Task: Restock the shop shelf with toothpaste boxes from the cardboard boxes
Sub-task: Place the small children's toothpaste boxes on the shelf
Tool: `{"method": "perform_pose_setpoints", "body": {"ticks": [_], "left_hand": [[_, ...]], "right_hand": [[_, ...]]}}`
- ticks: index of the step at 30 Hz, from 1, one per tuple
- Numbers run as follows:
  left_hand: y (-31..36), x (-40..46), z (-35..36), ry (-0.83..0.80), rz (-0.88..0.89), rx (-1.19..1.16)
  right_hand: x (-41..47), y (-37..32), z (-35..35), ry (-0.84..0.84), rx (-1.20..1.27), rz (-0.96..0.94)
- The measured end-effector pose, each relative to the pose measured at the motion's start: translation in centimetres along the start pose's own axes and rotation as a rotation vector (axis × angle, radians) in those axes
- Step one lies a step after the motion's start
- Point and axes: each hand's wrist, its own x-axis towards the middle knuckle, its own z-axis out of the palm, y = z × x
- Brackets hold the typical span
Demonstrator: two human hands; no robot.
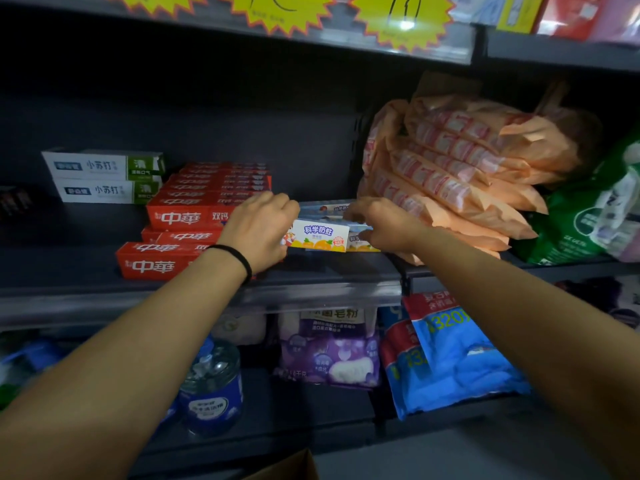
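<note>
On the dark middle shelf (329, 271) a small white children's toothpaste box with orange fruit print (320, 235) lies between my two hands. My left hand (259, 230) grips its left end; a black band sits on that wrist. My right hand (384, 225) holds the right end, fingers on similar pale boxes (325, 209) stacked behind. Red toothpaste boxes (194, 216) are piled to the left, one red box (156, 263) nearest the edge. Two white-and-green toothpaste boxes (104, 178) are stacked farther left. A cardboard box corner (291, 467) shows at the bottom.
Orange packs (457, 174) lean in a pile at the right of the shelf, touching my right forearm. A green bag (581, 216) lies beyond. Below are a blue-labelled bottle (211, 386), a purple bag (329, 348) and a blue bag (450, 358). Yellow price tags (405, 22) hang above.
</note>
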Motion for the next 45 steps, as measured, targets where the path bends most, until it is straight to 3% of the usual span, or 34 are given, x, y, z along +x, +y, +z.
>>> {"method": "perform_pose_setpoints", "body": {"ticks": [8,25,45], "left_hand": [[3.8,0.7,0.1,-0.091,-0.033,-0.008],[5.4,2.4,4.7,-0.192,-0.023,-0.106],[4.7,3.3,5.3,-0.236,-0.063,-0.104]], "right_hand": [[-1.5,-1.4,-3.3,-0.215,0.201,0.014],[-1.6,2.2,0.1,-0.206,-0.011,0.048],[-1.8,2.4,1.0,-0.125,-0.180,0.033]]}}
